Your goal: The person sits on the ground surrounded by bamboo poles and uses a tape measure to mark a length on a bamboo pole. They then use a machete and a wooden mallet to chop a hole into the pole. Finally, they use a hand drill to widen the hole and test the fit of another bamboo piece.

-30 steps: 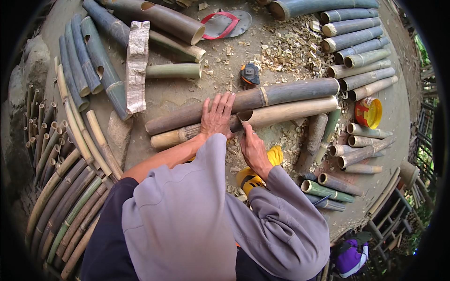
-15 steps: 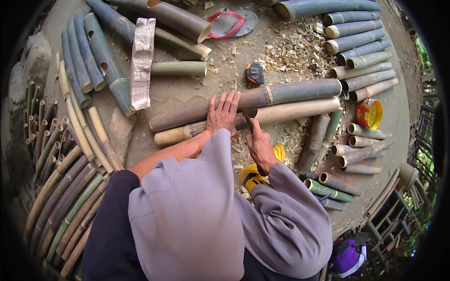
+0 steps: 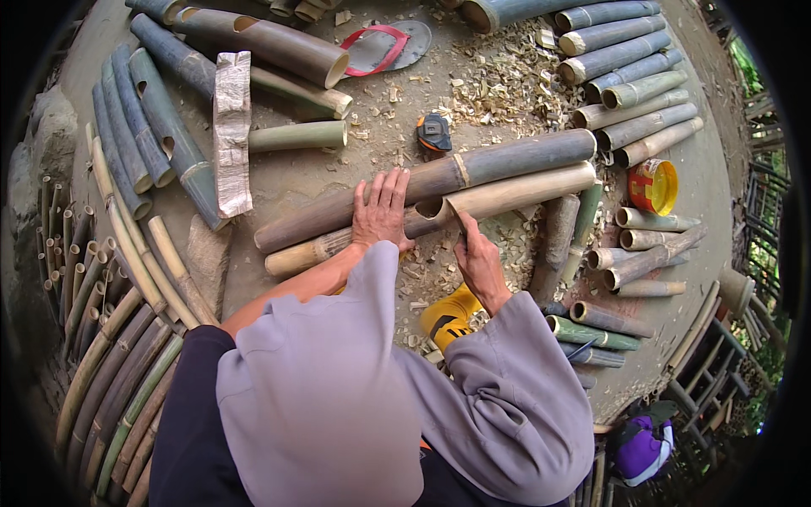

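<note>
Two bamboo tubes lie side by side before me, a dark one on the far side and a tan one nearer. A curved notch opens in the upper side of the tan tube. Just left of it, my left hand lies flat across both tubes, fingers stretched over the dark one. My right hand is closed round a knife, its handle mostly hidden in the fist. The dark, narrow blade points away from me at the notch's right edge; whether it touches the bamboo I cannot tell.
Beyond the tubes sits an orange-black tape measure among wood shavings, with a red-strapped sandal farther off. A pale wooden block lies left. Cut bamboo surrounds the spot, and a red-yellow tin stands right. Yellow footwear shows below my right hand.
The knife and my right hand have moved right along the tan tube, uncovering the notch. My left hand stays on the tubes. The whole view has shifted slightly.
</note>
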The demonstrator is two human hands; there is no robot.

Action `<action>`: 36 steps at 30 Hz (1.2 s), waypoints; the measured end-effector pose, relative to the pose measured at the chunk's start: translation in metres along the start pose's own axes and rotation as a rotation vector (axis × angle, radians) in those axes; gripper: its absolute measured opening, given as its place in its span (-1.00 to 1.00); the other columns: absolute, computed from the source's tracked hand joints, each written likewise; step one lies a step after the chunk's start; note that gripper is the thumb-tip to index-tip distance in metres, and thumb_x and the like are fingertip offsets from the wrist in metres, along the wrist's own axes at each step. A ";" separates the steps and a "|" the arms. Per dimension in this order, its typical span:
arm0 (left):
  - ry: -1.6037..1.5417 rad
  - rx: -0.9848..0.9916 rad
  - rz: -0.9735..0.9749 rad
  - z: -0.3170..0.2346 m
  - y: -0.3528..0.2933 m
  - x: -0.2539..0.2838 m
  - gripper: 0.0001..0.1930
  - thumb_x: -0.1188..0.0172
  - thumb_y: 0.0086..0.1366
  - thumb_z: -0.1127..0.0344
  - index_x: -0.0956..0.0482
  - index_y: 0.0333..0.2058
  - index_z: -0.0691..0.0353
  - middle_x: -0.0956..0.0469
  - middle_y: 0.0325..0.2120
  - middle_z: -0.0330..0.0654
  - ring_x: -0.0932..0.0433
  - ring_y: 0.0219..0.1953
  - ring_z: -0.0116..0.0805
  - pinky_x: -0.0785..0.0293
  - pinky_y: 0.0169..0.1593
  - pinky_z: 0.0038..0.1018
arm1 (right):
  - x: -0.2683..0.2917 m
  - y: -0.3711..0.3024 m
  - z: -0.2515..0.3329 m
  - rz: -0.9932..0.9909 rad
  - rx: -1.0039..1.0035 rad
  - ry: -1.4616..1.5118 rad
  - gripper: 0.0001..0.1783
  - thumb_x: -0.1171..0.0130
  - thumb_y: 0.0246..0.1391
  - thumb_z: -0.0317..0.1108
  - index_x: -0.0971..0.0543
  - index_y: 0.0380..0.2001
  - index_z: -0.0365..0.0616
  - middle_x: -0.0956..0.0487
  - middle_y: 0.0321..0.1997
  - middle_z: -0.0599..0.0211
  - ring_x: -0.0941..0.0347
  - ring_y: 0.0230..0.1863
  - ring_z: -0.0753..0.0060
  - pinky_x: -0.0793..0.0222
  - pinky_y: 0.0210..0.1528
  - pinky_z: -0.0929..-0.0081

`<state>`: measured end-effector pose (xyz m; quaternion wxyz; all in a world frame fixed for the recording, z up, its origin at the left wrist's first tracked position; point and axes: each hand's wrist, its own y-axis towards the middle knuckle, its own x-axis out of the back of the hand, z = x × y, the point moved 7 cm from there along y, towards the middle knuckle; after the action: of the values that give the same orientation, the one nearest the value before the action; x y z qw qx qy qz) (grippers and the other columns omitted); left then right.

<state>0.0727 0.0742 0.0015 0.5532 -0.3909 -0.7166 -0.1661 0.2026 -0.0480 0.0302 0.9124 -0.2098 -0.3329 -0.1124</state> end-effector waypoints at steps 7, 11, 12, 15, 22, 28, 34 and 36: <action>0.031 0.012 0.049 -0.002 0.002 0.000 0.36 -0.54 -0.50 -0.07 0.07 0.31 0.19 -0.08 0.24 -0.15 -0.04 0.30 -0.15 0.13 0.34 -0.08 | -0.004 0.006 -0.003 0.046 0.041 -0.019 -0.45 -0.06 0.04 -0.43 -0.22 0.14 -0.09 -0.51 -0.41 -0.16 -0.44 -0.36 -0.31 -0.32 -0.33 -0.11; 0.030 0.022 0.057 -0.002 0.002 0.000 0.36 -0.54 -0.48 -0.07 0.09 0.31 0.18 -0.08 0.24 -0.15 -0.03 0.31 -0.15 0.14 0.34 -0.08 | -0.002 0.010 -0.003 0.082 0.028 -0.057 -0.48 -0.08 0.04 -0.41 -0.23 0.10 -0.07 -0.51 -0.39 -0.16 -0.44 -0.35 -0.31 -0.34 -0.33 -0.10; 0.031 0.025 0.061 -0.002 0.002 0.000 0.36 -0.55 -0.48 -0.07 0.09 0.31 0.18 -0.07 0.24 -0.15 -0.02 0.31 -0.15 0.15 0.34 -0.08 | -0.002 0.011 -0.003 0.094 0.015 -0.074 -0.49 -0.08 0.04 -0.41 -0.24 0.09 -0.07 -0.51 -0.38 -0.15 -0.45 -0.35 -0.30 -0.34 -0.33 -0.10; 0.027 0.029 0.066 -0.002 0.002 -0.001 0.37 -0.55 -0.48 -0.08 0.10 0.31 0.18 -0.07 0.24 -0.15 -0.02 0.31 -0.15 0.17 0.35 -0.09 | -0.001 0.013 -0.002 0.116 -0.002 -0.088 -0.50 -0.09 0.03 -0.40 -0.24 0.07 -0.05 -0.52 -0.36 -0.14 -0.45 -0.34 -0.30 -0.35 -0.31 -0.10; 0.022 0.017 0.058 -0.003 0.002 0.000 0.36 -0.54 -0.46 -0.09 0.10 0.31 0.19 -0.07 0.24 -0.15 -0.02 0.31 -0.15 0.17 0.34 -0.09 | 0.002 0.015 0.001 0.168 -0.028 -0.081 -0.52 -0.09 0.03 -0.40 -0.25 0.05 -0.05 -0.53 -0.34 -0.13 -0.45 -0.30 -0.30 -0.34 -0.26 -0.11; -0.001 -0.018 0.014 -0.006 0.004 0.000 0.36 -0.55 -0.47 -0.09 0.09 0.31 0.19 -0.06 0.24 -0.15 -0.02 0.31 -0.14 0.17 0.34 -0.09 | 0.008 0.018 0.002 0.189 -0.061 -0.101 -0.53 -0.05 0.04 -0.45 -0.26 0.06 -0.06 -0.52 -0.37 -0.15 -0.46 -0.29 -0.29 -0.34 -0.25 -0.07; -0.005 0.015 0.014 0.001 0.001 -0.004 0.38 -0.55 -0.51 -0.07 0.08 0.32 0.18 -0.08 0.24 -0.16 -0.04 0.30 -0.16 0.15 0.32 -0.05 | 0.029 0.021 0.054 -0.026 0.028 0.284 -0.54 -0.01 0.03 -0.52 -0.32 0.06 -0.09 -0.51 -0.35 -0.17 -0.47 -0.26 -0.25 -0.35 -0.29 0.03; -0.013 0.008 0.006 -0.003 0.003 0.001 0.38 -0.55 -0.52 -0.06 0.07 0.31 0.18 -0.09 0.23 -0.16 -0.05 0.29 -0.16 0.14 0.31 -0.05 | 0.021 0.017 0.039 -0.035 0.038 0.196 -0.50 -0.04 0.03 -0.51 -0.29 0.09 -0.07 -0.51 -0.37 -0.15 -0.48 -0.30 -0.22 -0.35 -0.33 0.01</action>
<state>0.0767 0.0746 0.0031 0.5507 -0.3919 -0.7196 -0.1593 0.2023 -0.0165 0.0651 0.9424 -0.1746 -0.2476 -0.1420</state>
